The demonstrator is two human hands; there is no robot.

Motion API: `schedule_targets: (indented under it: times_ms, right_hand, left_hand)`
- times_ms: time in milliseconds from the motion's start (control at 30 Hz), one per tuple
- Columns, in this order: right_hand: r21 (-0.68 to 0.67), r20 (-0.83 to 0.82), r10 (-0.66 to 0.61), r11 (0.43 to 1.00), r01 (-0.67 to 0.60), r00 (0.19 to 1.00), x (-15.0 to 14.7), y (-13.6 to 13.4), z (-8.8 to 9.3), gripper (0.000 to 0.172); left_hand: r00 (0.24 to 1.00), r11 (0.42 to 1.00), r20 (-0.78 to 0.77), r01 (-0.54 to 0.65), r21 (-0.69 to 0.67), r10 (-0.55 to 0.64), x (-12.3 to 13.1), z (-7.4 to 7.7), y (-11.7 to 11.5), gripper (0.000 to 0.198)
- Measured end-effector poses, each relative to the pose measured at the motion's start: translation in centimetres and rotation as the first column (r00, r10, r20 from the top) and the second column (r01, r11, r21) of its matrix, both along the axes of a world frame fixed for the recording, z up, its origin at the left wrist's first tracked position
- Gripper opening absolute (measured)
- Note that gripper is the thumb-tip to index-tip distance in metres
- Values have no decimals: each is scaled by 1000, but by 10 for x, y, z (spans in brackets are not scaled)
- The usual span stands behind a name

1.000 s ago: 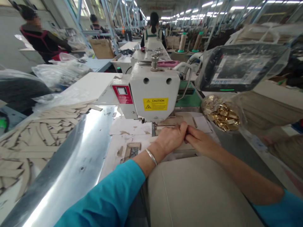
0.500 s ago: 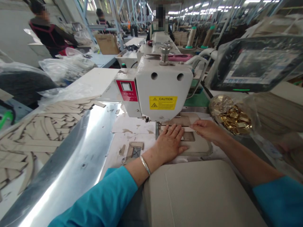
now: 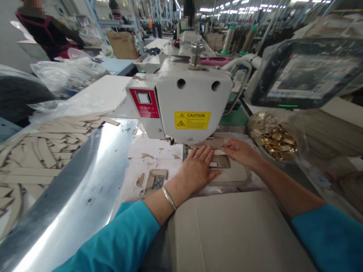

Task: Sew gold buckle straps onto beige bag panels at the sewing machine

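Note:
My left hand (image 3: 197, 170) lies flat, fingers stretched out, on a beige leather-like panel (image 3: 236, 176) with a rectangular opening, in front of the sewing machine head (image 3: 193, 96). The fingers point toward the machine and cover part of the panel. My right hand (image 3: 241, 153) has its thumb and fingertips pinched together at the panel's far right part, beside a brownish strip (image 3: 217, 142). What lies between those fingertips is too small to make out. A metal edge (image 3: 184, 152) stands just left of the left fingertips.
Many beige strips (image 3: 42, 151) are heaped at left beside a shiny metal plate (image 3: 110, 158). A bag of gold-coloured metal pieces (image 3: 279, 141) and a screen (image 3: 309, 77) are at right. A stack of beige panels (image 3: 235, 230) lies nearest me. Other people are farther back.
The camera view has shifted slightly, so the scene sits a little farther left. Both hands keep nearly the same places on the panel, the left flat and the right pinched.

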State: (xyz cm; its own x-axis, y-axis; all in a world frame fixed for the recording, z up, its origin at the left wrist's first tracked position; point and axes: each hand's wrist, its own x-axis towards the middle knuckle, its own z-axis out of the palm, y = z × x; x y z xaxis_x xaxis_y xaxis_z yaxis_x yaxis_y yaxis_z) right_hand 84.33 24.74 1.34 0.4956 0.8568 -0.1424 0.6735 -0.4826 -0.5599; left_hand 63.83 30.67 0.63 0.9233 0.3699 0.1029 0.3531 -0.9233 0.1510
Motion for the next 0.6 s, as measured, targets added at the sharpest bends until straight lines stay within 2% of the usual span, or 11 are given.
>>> schedule_targets:
  times_ms: [100, 233, 300, 400, 467, 533, 600]
  right_hand:
    - [-30, 70, -34, 999, 37, 997, 2, 0, 10, 29]
    - [-145, 106, 18, 989, -2, 994, 8, 3, 18, 24]
    - [-207, 9, 39, 978, -36, 999, 12, 5, 16, 30]
    - [-220, -214, -22, 975, -26, 977, 14, 7, 11, 35]
    - [-220, -276, -56, 975, -7, 960, 13, 7, 13, 35]
    - [-214, -226, -36, 977, -14, 973, 10, 7, 21, 34]
    - [-169, -85, 49, 984, -63, 995, 6, 7, 33, 31]
  left_hand:
    - [1000, 1000, 3, -13, -25, 13, 2, 1, 0, 64]
    - [1000, 999, 14, -9, -33, 10, 2, 0, 0, 65]
    - [1000, 1000, 20, -9, -26, 10, 2, -1, 0, 65]
    - [999, 1000, 36, -6, -9, 7, 2, -3, 0, 64]
    - [999, 1000, 46, -5, -1, 5, 2, -4, 0, 63]
    - [999, 1000, 54, -6, 1, 6, 2, -5, 0, 63]
    - [998, 1000, 62, -5, 6, 5, 2, -5, 0, 63]
